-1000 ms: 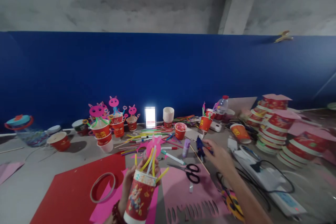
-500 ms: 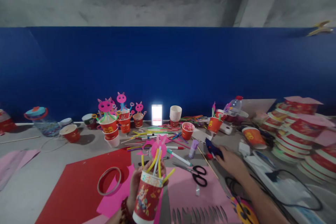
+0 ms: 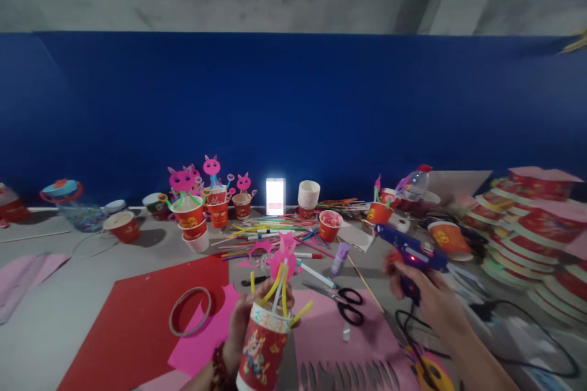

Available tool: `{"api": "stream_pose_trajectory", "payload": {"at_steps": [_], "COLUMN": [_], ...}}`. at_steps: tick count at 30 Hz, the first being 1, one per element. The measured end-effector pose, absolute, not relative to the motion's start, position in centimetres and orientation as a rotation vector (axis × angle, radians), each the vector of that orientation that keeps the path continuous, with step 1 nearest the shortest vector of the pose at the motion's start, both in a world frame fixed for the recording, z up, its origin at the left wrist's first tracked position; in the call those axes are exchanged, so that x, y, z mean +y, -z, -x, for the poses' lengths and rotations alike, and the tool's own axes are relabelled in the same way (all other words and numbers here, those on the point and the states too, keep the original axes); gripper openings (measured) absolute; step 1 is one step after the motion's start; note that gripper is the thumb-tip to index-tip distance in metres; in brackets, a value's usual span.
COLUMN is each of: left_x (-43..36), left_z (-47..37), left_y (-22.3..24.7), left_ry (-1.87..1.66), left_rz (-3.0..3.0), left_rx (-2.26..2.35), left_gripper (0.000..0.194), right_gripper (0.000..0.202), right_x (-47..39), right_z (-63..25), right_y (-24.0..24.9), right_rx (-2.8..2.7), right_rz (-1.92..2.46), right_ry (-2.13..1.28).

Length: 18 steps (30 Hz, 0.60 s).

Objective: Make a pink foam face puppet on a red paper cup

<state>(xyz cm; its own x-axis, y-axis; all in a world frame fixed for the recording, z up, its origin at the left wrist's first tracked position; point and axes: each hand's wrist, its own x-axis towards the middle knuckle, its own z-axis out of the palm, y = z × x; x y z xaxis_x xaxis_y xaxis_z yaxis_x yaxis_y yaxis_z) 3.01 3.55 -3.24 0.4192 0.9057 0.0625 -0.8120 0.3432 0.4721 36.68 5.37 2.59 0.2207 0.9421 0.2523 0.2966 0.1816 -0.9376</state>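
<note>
In my left hand [image 3: 235, 331] is a red patterned paper cup [image 3: 262, 351], tilted slightly, with the fingers wrapped round its back. Yellow strips [image 3: 279, 290] and a pale stem rise out of the cup, topped by a pink paper cutout [image 3: 283, 256] with pointed ears. My right hand [image 3: 419, 287] grips a blue glue gun [image 3: 410, 247] by its handle, off the table. A small red light glows on the gun's side, and its nozzle points left. Between the hands lie black-handled scissors [image 3: 351, 306] on pink paper [image 3: 334, 336].
Red paper [image 3: 137, 311] bears a tape roll [image 3: 190, 311] at left. Finished-looking cup figures [image 3: 189, 211] stand at the back. Markers and coloured sticks [image 3: 270, 229] lie mid-table. Stacked red cups [image 3: 527, 244] and a black cable [image 3: 532, 372] occupy the right side.
My right hand has taken hold of the glue gun and lifted it, turning it to the left. The cup in my left hand has shifted slightly right.
</note>
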Motion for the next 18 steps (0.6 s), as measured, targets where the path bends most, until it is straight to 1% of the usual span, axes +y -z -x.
{"api": "stream_pose_trajectory", "payload": {"at_steps": [2,4,7,10,14,18], "left_x": [3.4,3.3,3.0,2.7,2.5,2.5], "left_z": [-3.2,-3.5,-3.8,-3.9,-3.9,-3.7], "left_y": [2.9,2.3,1.7,1.5,1.4,1.4], "left_ry": [-1.132,-1.142,-1.14,-1.145,-1.127,-1.113], "left_rz": [-0.484,-0.518,-0.537,-0.514,-0.513,-0.529], "left_rx": [0.201,0.187,0.171,0.173,0.179,0.181], "left_gripper": [0.034,0.031,0.027,0.026,0.033,0.042], "right_gripper": [0.036,0.034,0.024,0.022,0.028,0.026], "right_x": [3.1,1.3,-0.1,-0.1,0.3,0.4], "right_z": [-34.1,-31.8,-29.2,-28.2,-28.0,-27.7], "right_y": [-4.1,-5.2,-6.2,-6.7,-6.9,-7.0], "right_rx": [-1.379,-1.573,-1.908,-2.082,-2.147,-2.19], "right_rz": [1.248,1.253,1.197,1.166,1.124,1.094], "right_ry": [-0.897,-0.916,-0.747,-0.596,-0.59,-0.545]}}
